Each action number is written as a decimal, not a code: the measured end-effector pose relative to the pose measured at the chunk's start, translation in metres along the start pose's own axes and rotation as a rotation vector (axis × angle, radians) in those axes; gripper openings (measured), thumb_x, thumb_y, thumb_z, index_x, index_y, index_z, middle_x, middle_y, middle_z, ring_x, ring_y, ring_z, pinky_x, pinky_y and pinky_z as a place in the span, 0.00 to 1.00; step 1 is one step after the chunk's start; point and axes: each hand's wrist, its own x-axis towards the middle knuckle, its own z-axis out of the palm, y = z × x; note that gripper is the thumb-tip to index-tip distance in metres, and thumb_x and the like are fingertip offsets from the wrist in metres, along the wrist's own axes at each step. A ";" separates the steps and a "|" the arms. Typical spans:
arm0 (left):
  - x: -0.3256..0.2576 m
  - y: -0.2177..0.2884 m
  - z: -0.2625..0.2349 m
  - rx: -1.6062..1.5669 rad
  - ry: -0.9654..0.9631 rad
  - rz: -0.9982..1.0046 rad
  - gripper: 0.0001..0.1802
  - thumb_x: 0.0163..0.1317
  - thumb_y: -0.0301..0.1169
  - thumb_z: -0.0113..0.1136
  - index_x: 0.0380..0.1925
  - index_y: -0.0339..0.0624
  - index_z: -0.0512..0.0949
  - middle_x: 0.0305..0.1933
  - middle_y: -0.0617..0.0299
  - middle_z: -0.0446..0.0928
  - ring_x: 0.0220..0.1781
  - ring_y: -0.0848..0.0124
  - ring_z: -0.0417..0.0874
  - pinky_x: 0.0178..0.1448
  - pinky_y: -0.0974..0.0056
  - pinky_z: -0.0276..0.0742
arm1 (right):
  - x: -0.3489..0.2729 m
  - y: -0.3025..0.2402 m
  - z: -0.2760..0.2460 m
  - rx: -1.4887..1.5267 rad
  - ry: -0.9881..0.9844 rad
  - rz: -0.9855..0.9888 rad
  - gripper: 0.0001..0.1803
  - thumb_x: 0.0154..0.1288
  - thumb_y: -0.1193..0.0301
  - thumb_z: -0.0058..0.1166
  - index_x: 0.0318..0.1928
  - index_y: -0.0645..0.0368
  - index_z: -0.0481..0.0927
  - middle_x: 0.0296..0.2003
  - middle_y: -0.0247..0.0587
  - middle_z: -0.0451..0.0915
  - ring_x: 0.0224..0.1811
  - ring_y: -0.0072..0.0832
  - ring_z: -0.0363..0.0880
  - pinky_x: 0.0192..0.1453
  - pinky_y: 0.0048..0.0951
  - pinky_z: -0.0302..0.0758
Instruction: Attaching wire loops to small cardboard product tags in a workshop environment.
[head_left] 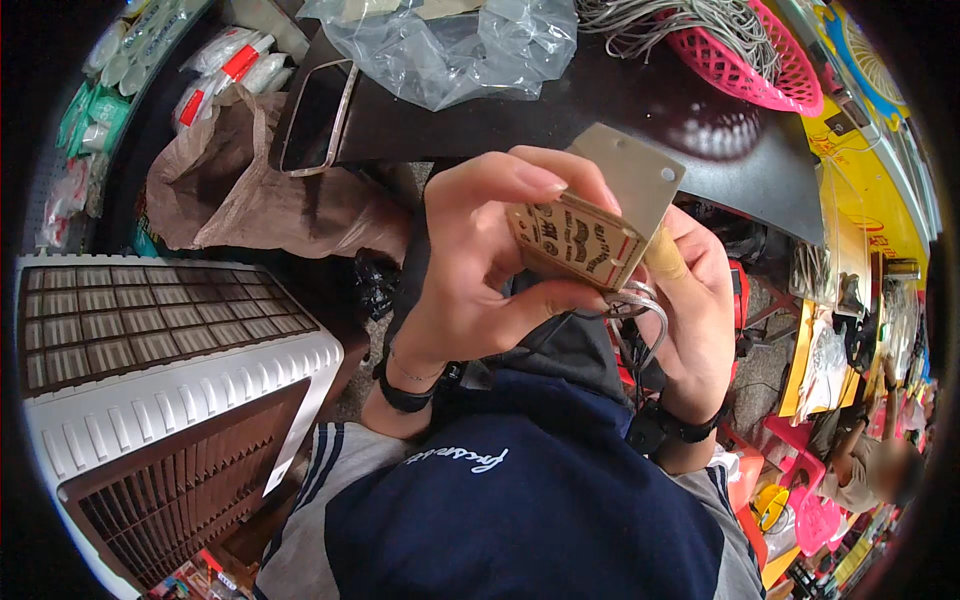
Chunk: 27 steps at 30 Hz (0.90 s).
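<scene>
Above my lap, both hands hold a folded piece of brown cardboard packaging (580, 243) with dark print. Its plain grey-beige flap (640, 178), with a small round hole, stands up at the back. My left hand (480, 260) grips the card between the fingers on top and the thumb below. At its right edge is my right hand (695, 295), the fingers bent and partly hidden behind the card; a tan wrap covers one finger. A coiled grey cable (648, 330) hangs at the right hand, just under the card.
Ahead is a dark table (440, 130) with a clear plastic bag (460, 50), a phone (318, 118) and a pink basket (750, 60) of grey cables. A brown sack (250, 180) and a white-and-brown air cooler (190, 360) stand left. Another person (860, 470) is far right.
</scene>
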 end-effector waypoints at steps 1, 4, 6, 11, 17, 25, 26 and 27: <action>0.000 0.000 0.001 -0.012 0.016 -0.001 0.40 0.49 0.12 0.66 0.57 0.46 0.54 0.54 0.41 0.65 0.48 0.63 0.79 0.49 0.63 0.82 | -0.001 0.000 0.001 0.005 0.007 0.025 0.11 0.69 0.73 0.50 0.47 0.68 0.75 0.42 0.37 0.78 0.41 0.18 0.75 0.45 0.20 0.72; 0.001 0.008 -0.004 0.090 -0.019 -0.064 0.45 0.48 0.14 0.67 0.58 0.53 0.50 0.52 0.42 0.65 0.47 0.64 0.78 0.46 0.64 0.83 | -0.002 -0.002 0.001 -0.120 -0.062 -0.036 0.11 0.69 0.72 0.51 0.47 0.68 0.75 0.41 0.36 0.78 0.41 0.18 0.75 0.47 0.20 0.72; 0.001 0.008 -0.005 0.205 -0.068 -0.124 0.50 0.47 0.16 0.69 0.59 0.60 0.45 0.51 0.42 0.65 0.45 0.64 0.76 0.44 0.67 0.83 | -0.003 -0.002 0.002 -0.182 -0.034 -0.069 0.11 0.69 0.72 0.51 0.46 0.68 0.75 0.41 0.35 0.78 0.41 0.18 0.75 0.47 0.20 0.71; 0.001 0.000 -0.002 0.020 -0.026 0.018 0.40 0.49 0.14 0.66 0.57 0.45 0.55 0.54 0.42 0.66 0.51 0.63 0.77 0.49 0.63 0.82 | -0.005 -0.005 0.002 -0.356 0.059 -0.074 0.10 0.69 0.73 0.51 0.45 0.68 0.75 0.40 0.34 0.77 0.42 0.18 0.75 0.48 0.19 0.70; 0.000 0.000 -0.003 0.021 -0.023 0.012 0.40 0.49 0.14 0.66 0.58 0.45 0.55 0.54 0.42 0.66 0.51 0.61 0.78 0.48 0.62 0.82 | -0.004 -0.002 0.000 -0.411 -0.035 -0.278 0.11 0.69 0.72 0.50 0.46 0.68 0.75 0.40 0.33 0.77 0.41 0.18 0.75 0.47 0.20 0.71; 0.000 0.008 0.000 0.106 -0.065 -0.149 0.51 0.50 0.15 0.67 0.62 0.58 0.42 0.50 0.43 0.67 0.42 0.65 0.78 0.45 0.66 0.81 | -0.002 0.005 -0.009 0.025 -0.060 0.037 0.14 0.68 0.70 0.54 0.49 0.66 0.76 0.41 0.34 0.78 0.41 0.18 0.76 0.46 0.20 0.72; -0.001 0.007 0.001 0.075 -0.034 -0.164 0.51 0.50 0.15 0.67 0.62 0.58 0.42 0.49 0.43 0.67 0.42 0.65 0.78 0.45 0.66 0.81 | -0.002 0.005 -0.011 0.024 -0.061 0.038 0.14 0.68 0.70 0.54 0.49 0.66 0.76 0.41 0.34 0.78 0.41 0.18 0.76 0.46 0.20 0.72; -0.001 0.005 0.001 0.076 -0.034 -0.164 0.51 0.50 0.15 0.67 0.62 0.58 0.42 0.49 0.43 0.67 0.42 0.65 0.78 0.45 0.66 0.81 | -0.002 0.005 -0.014 0.008 -0.079 0.003 0.14 0.67 0.71 0.54 0.49 0.66 0.76 0.41 0.35 0.79 0.41 0.19 0.76 0.46 0.21 0.72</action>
